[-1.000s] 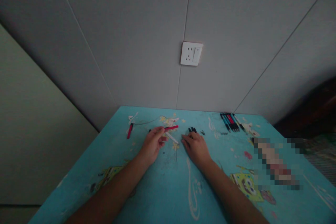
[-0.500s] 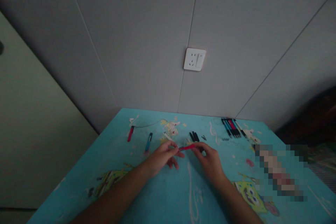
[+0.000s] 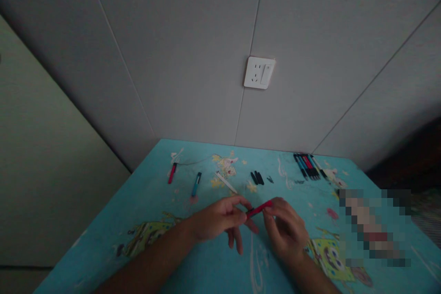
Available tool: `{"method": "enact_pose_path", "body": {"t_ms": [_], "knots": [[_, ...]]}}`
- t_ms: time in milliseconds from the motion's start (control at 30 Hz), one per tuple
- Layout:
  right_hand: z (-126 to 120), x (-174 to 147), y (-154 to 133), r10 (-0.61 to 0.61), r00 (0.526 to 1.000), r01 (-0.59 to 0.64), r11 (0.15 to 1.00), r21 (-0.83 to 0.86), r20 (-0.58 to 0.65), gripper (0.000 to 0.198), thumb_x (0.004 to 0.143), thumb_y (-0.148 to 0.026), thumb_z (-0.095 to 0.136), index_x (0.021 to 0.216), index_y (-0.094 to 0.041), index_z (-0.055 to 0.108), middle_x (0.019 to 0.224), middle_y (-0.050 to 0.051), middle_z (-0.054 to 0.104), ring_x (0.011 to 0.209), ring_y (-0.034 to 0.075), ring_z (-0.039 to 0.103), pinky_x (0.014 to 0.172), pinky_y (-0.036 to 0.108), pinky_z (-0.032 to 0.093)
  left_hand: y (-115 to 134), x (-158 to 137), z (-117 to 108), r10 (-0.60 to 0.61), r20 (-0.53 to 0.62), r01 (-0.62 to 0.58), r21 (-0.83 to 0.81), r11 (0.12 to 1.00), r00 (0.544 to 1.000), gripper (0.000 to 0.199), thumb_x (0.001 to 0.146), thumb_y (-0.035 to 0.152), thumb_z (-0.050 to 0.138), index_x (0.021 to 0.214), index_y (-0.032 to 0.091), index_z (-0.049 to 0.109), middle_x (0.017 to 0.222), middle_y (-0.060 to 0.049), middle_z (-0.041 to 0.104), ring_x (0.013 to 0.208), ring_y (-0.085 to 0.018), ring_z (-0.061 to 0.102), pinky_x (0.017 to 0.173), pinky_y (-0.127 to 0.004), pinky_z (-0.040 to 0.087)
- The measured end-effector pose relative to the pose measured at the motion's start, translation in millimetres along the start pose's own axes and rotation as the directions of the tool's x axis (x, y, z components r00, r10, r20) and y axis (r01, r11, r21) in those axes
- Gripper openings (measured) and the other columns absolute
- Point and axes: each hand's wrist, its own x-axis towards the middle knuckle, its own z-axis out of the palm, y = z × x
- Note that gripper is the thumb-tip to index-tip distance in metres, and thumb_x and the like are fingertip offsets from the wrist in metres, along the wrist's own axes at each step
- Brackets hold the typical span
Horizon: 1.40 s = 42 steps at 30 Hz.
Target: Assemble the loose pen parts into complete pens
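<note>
A pen barrel (image 3: 259, 209) is held above the near middle of the desk (image 3: 206, 266) between the left hand (image 3: 220, 218) and the right hand (image 3: 285, 229). Behind the hands, three pen parts (image 3: 257, 178) are laid side by side. Two single pens (image 3: 196, 184) are placed to the left, and a row of pens (image 3: 308, 166) at the far right, near the wall with its socket (image 3: 259, 73).

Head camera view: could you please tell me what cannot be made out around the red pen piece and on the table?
- Red pen piece: both ends are hidden by the fingertips of the left hand and right hand.
- Pens in the far bundle: too small and dim to count.
- Small black parts: too small to identify.
- Area at the table's right edge: pixelated.
</note>
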Motion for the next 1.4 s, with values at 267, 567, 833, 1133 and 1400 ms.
{"method": "enact_pose_path", "body": {"t_ms": [267, 567, 833, 1133, 1400], "knots": [[-1, 7, 6, 0.106, 0.979, -0.104, 0.994, -0.022, 0.175, 0.035, 0.082, -0.001, 0.06, 0.111, -0.021, 0.066, 0.088, 0.007, 0.066, 0.079, 0.019, 0.063, 0.068, 0.036, 0.052, -1, 0, -12, -0.042, -0.013, 0.044, 0.139, 0.989, 0.999, 0.032, 0.087, 0.044, 0.062, 0.102, 0.015, 0.061, 0.075, -0.001, 0.062, 0.05, -0.007, 0.057, 0.048, -0.019, 0.043], [-1, 0, 9, 0.048, 0.958, -0.029, 0.997, -0.073, 0.281, 0.037, 0.085, -0.006, 0.057, 0.116, -0.027, 0.063, 0.092, 0.008, 0.067, 0.081, 0.022, 0.064, 0.069, 0.039, 0.054, 7, -6, -22, -0.147, 0.031, 0.138, 0.204, 0.969, 0.989, 0.031, 0.083, 0.046, 0.065, 0.1, 0.019, 0.064, 0.08, -0.002, 0.064, 0.053, -0.009, 0.056, 0.052, -0.022, 0.042], [-1, 7, 9, 0.141, 0.962, -0.105, 0.981, -0.163, 0.234, 0.025, 0.088, -0.009, 0.054, 0.106, -0.023, 0.064, 0.096, 0.008, 0.064, 0.088, 0.021, 0.063, 0.076, 0.037, 0.054, 5, -4, -35, -0.084, -0.049, 0.093, 0.234, 0.968, 0.995, 0.029, 0.081, 0.044, 0.067, 0.086, 0.015, 0.066, 0.076, -0.002, 0.063, 0.054, -0.009, 0.055, 0.051, -0.022, 0.042], [3, 14, 11, 0.239, 0.934, -0.204, 0.967, -0.15, 0.264, 0.03, 0.093, -0.016, 0.05, 0.119, -0.025, 0.065, 0.098, 0.008, 0.061, 0.09, 0.02, 0.061, 0.077, 0.035, 0.053, -4, 2, -46, 0.133, -0.262, -0.075, 0.218, 0.973, 0.956, 0.034, 0.085, 0.04, 0.062, 0.102, 0.011, 0.066, 0.055, 0.003, 0.052, 0.043, -0.007, 0.044, 0.043, -0.019, 0.033], [8, 11, 12, 0.206, 0.941, -0.176, 0.976, -0.131, 0.269, 0.038, 0.094, -0.017, 0.047, 0.13, -0.025, 0.057, 0.103, 0.009, 0.058, 0.095, 0.019, 0.059, 0.083, 0.034, 0.053, -7, 6, -40, 0.159, -0.383, -0.083, 0.208, 0.975, 0.91, 0.035, 0.082, 0.042, 0.065, 0.101, 0.012, 0.067, 0.071, -0.002, 0.061, 0.045, -0.006, 0.048, 0.041, -0.018, 0.033]]}}
